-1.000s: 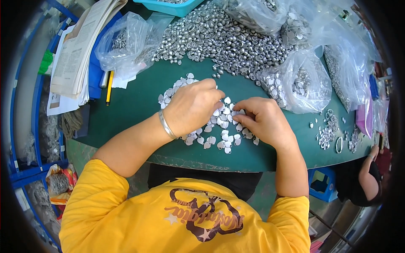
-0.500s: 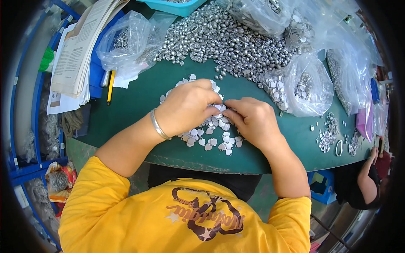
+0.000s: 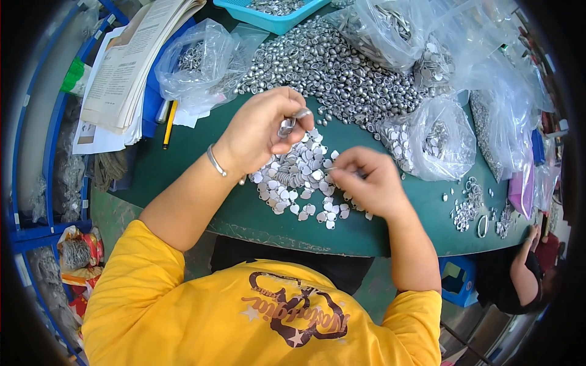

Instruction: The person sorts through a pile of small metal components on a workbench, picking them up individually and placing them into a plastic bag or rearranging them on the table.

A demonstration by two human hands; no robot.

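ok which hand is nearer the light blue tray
Left hand; in the picture it is below the light blue tray, with part of the metal pile between them. The right hand is lower and farther right.

Green table [image 3: 421, 195] beside a blue rack [image 3: 52, 233]

The table's front edge is scuffed pale. The rack stands along the left, its shelves loaded. Below, the floor [image 3: 381, 280] is green and worn. A blue stool [image 3: 469, 297] sits under the table's right side. The light is bright.
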